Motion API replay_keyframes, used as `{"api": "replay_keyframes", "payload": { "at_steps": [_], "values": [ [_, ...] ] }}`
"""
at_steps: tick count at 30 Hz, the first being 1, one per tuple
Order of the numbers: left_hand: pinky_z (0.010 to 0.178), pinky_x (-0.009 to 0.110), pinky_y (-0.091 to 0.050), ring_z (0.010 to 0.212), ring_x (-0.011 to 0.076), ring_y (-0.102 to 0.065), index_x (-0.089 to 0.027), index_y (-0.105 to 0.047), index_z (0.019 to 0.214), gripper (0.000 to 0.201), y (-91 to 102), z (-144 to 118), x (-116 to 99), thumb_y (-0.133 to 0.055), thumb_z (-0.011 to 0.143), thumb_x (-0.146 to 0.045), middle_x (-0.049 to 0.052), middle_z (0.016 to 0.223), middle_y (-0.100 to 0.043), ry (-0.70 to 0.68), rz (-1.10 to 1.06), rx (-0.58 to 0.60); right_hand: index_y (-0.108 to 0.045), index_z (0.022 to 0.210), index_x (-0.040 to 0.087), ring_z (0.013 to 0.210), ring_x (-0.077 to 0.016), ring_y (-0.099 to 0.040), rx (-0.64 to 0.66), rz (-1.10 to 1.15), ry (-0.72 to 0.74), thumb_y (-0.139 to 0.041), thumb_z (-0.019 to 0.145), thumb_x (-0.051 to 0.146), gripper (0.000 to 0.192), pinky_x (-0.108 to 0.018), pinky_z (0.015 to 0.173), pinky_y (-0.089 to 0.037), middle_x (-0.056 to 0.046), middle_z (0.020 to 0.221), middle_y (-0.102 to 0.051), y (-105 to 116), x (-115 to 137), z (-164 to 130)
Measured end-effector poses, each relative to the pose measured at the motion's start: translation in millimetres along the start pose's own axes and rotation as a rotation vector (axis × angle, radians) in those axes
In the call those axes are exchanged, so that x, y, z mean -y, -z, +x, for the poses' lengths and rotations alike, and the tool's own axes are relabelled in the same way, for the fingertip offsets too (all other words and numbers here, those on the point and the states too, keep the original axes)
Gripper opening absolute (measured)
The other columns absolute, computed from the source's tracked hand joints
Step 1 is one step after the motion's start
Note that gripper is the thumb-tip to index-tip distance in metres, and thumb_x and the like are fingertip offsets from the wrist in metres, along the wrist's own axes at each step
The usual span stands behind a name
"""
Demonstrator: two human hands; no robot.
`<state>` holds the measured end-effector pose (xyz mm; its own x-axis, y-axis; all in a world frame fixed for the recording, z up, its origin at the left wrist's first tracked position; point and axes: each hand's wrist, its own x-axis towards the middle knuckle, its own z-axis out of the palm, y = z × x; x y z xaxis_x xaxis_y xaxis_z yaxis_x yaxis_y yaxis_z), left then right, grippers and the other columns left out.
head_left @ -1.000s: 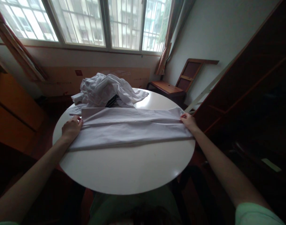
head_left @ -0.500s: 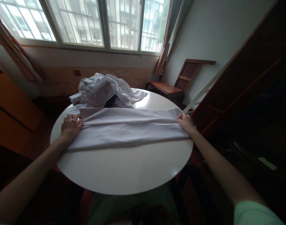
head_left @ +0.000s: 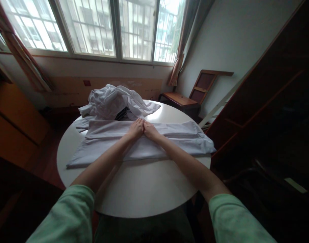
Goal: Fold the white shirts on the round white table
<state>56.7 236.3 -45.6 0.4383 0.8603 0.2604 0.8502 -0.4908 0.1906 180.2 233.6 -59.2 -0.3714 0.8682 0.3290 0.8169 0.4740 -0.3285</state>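
A white garment [head_left: 101, 145], folded into a long strip, lies across the round white table [head_left: 141, 189]. My left hand [head_left: 136, 129] and my right hand [head_left: 150, 130] rest side by side on the middle of its far half, fingertips touching each other, palms down on the cloth. Neither hand grips anything that I can see. Both ends of the strip lie free, the right end reaching the table's edge.
A crumpled heap of white clothes [head_left: 113, 101] with something dark under it sits at the table's far side. A wooden chair [head_left: 192, 94] stands at the back right by the wall. Dark wooden furniture [head_left: 271, 101] is on the right, windows behind.
Both hands left the two ends of the folded garment and came together at its middle. The view shifted slightly closer over the table.
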Motion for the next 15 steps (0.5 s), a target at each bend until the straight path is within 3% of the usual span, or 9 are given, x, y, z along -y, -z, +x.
{"api": "replay_keyframes", "payload": {
  "at_steps": [3,8,15],
  "values": [
    [0.107,0.036,-0.027,0.131,0.0242,-0.036,-0.008,-0.04,0.134,0.049,-14.7,-2.1,14.6,-0.031,0.089,-0.024,0.018,0.141,-0.038,0.054,-0.003,0.139,-0.044,0.132,0.009,0.131,-0.0232,-0.033,0.109,-0.109,-0.023,-0.032,0.09,0.02,0.045,-0.038,0.107,-0.022,-0.013,0.141,-0.039,-12.0,6.3,-6.0],
    [0.11,0.037,-0.02,0.135,0.023,-0.026,-0.011,-0.033,0.139,0.055,4.2,-32.5,63.4,-0.024,0.092,-0.037,0.012,0.147,-0.029,0.128,0.119,0.18,-0.038,0.137,0.011,0.136,-0.0248,-0.022,0.224,-0.196,-0.033,-0.033,0.092,0.043,0.055,-0.04,0.108,-0.021,-0.012,0.148,-0.028,6.1,-8.4,-13.4],
    [0.109,0.041,-0.02,0.138,0.023,-0.019,-0.014,-0.025,0.143,0.061,35.4,-84.3,135.3,-0.019,0.091,-0.045,0.008,0.15,-0.022,0.364,0.203,0.169,-0.033,0.14,0.01,0.136,-0.0224,-0.025,0.251,-0.298,-0.196,-0.027,0.093,0.045,0.059,-0.035,0.11,-0.021,-0.012,0.147,-0.029,37.4,-81.2,-40.3]
  ]
}}
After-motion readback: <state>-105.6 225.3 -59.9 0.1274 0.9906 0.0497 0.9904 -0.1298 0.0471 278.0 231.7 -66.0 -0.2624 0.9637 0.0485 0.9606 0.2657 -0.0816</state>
